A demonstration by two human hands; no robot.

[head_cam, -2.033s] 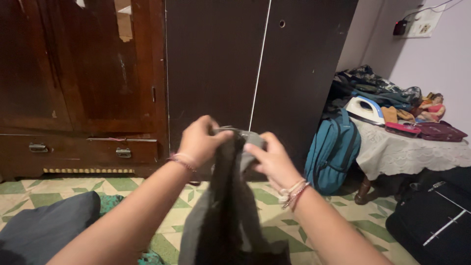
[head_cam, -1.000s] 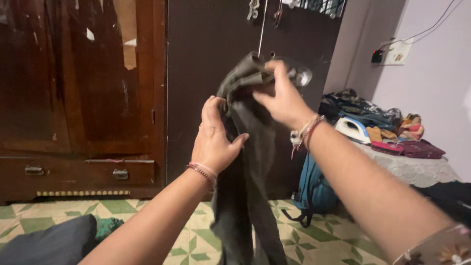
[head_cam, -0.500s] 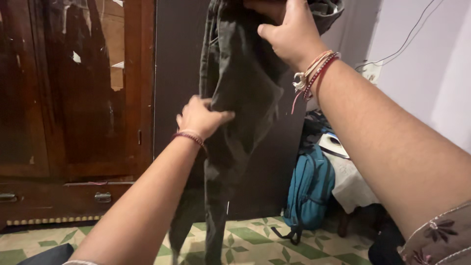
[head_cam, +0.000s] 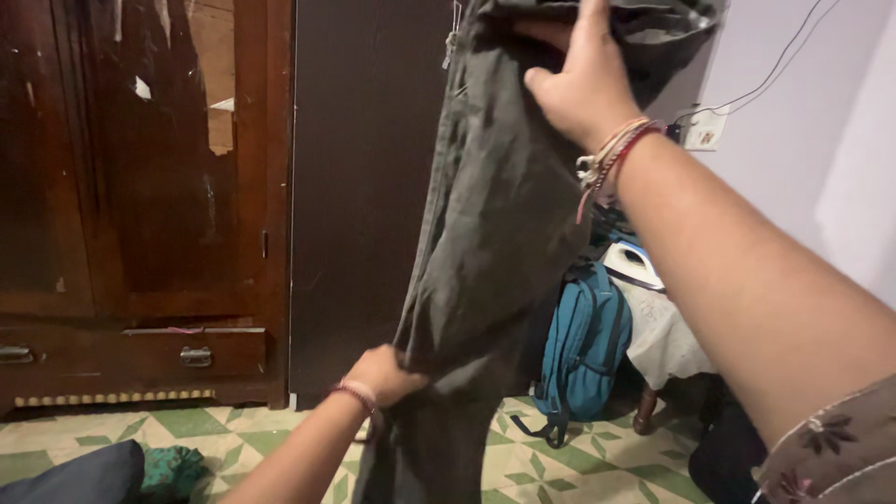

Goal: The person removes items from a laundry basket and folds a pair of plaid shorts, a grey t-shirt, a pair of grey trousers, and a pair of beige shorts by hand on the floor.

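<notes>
Head camera, looking across the room: my right hand (head_cam: 583, 89) is raised high near the top of the frame, fingers curled over the upper end of a dark grey-green garment (head_cam: 495, 215) and gripping it, so the cloth hangs down in a long fold in front of me. Threaded bracelets (head_cam: 611, 159) sit on that wrist, and a flowered sleeve (head_cam: 831, 457) shows at the lower right corner. My left hand (head_cam: 385, 375) is low, closed in a pinch on the garment's edge well below the right, with a thin band (head_cam: 353, 396) around its wrist. Below that grip the cloth runs on out of the bottom of the frame.

Behind the garment stands a dark wardrobe (head_cam: 359, 187), and to its left an old reddish wooden cabinet (head_cam: 140, 187) with a drawer and metal pulls. The floor (head_cam: 271, 434) is tiled in a green and cream pattern. To the right of the hanging cloth a teal backpack (head_cam: 583, 345) leans by a small worktop (head_cam: 663, 336) covered in pale cloth, with a white and blue iron (head_cam: 630, 261) on it. A socket plate (head_cam: 702, 129) with a cable sits on the lilac wall. At the lower left lie a dark cushion (head_cam: 75, 476) and a green bundle (head_cam: 173, 467).
</notes>
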